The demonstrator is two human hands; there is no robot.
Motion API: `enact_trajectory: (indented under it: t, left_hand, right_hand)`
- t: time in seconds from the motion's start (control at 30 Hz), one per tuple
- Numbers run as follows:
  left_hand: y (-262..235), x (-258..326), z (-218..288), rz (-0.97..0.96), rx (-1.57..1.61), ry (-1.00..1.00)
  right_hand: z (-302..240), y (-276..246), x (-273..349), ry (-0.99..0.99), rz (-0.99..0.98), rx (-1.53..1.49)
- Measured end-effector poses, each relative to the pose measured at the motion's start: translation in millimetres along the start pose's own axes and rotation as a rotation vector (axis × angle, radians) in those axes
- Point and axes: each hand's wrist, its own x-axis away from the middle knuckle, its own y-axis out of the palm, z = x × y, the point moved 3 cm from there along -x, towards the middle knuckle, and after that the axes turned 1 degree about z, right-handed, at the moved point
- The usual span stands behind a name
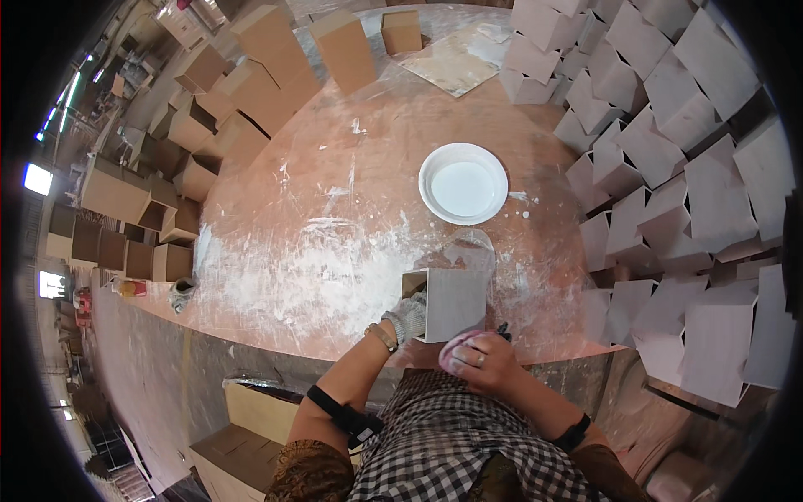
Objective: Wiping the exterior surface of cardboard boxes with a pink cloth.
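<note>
As the left hand [407, 320], in a pale knit glove, reaches into the open left side of a whitened, box-shaped wooden or cardboard piece [457, 305], the right hand [489, 361], bare and ringed, closes around a bunched pink-and-white cloth pad [454, 350] just off the near right corner. The piece sits at the near edge of a reddish-brown, white-smeared work table [360, 151], directly ahead of the person. It lies to the right of the gloved hand, and ahead and slightly left of the bare one; the gloved hand is nearer, its fingers hidden within, so their grip cannot be told. The longer edge of the piece's pale upper face runs away from the person. Whether the cloth touches the box is unclear.

Beyond it stands a round white basin [427, 186] holding a smooth white liquid or paste [462, 191]. Tan, uncoated boxes [188, 125] crowd the table's left side, several with shadowed open mouths; whitened boxes [661, 151] are stacked at right. Below the table's edge, at lower left, an open brown carton [242, 456] shows its bare inner wall.
</note>
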Motion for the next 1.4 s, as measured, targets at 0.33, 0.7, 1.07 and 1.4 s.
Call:
enact_trajectory:
  t: [0.33, 0.7, 1.07, 1.4]
  left_hand:
    - [-9, 11, 10, 0.142, 0.062, -0.088]
    - [24, 3, -17, 0.030, 0.015, -0.068]
    - [16, 1, -16, 0.026, 0.042, 0.008]
    - [46, -12, -43, 0.136, 0.793, 0.040]
  right_hand:
    - [86, -23, -36, 0.245, 0.325, -0.096]
    - [32, 10, 14, 0.096, 0.300, 0.044]
    - [59, -9, -23, 0.324, 0.356, 0.120]
    - [2, 33, -38, 0.102, 0.304, 0.169]
